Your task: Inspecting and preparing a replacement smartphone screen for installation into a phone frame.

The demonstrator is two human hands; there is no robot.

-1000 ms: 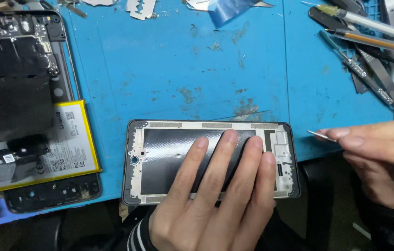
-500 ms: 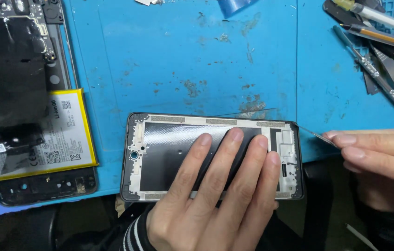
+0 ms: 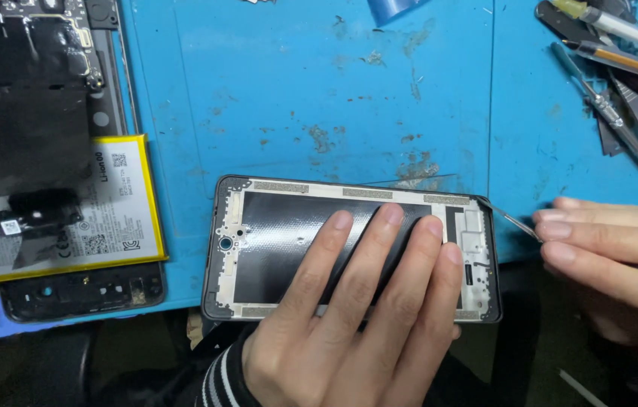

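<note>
The phone frame [image 3: 349, 249] lies flat at the near edge of the blue desk [image 3: 319, 98], a thin, light, stiff shell that likely bends or cracks if levered hard. The left hand [image 3: 349, 316] lies spread across its dark middle; the right hand [image 3: 613, 256] pinches a thin metal pick [image 3: 511, 220] at its right corner. An opened phone [image 3: 40, 166] lies left, tools [image 3: 613, 75] right

I see blue mat [image 3: 319, 90] over surface, scuffed, stained; even overhead light; dark floor gap [image 3: 70, 362] below front edge.
</note>
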